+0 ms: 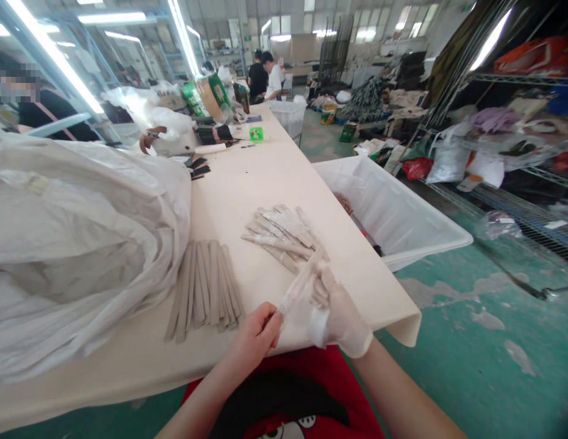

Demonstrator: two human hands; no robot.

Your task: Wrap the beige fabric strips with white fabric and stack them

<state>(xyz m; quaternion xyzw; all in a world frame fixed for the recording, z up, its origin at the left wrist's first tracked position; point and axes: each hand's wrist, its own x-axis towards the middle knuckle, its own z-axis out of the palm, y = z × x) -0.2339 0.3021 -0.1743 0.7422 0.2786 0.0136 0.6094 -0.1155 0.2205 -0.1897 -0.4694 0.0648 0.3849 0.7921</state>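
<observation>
Over the near edge of the table, my bare left hand (260, 332) pinches the lower end of a pale fabric strip (302, 281). My right hand (342, 311), in a thin whitish glove, has its fingers curled around the strip farther along; part of its grip is blurred. Translucent white material hangs between the hands, and I cannot tell whether it is film or part of the glove. Just beyond lies a loose pile of strips (281, 231), some with a whitish coating. To the left, several beige strips (205, 286) lie side by side in a fanned row.
A big white cloth bundle (77, 244) covers the table's left side. White plastic bags (169, 125), dark pieces (199, 166) and a green container (256, 133) stand farther back. A white bin (393, 213) adjoins the table's right edge; wire shelving (517, 213) is beyond. Other people are in the background.
</observation>
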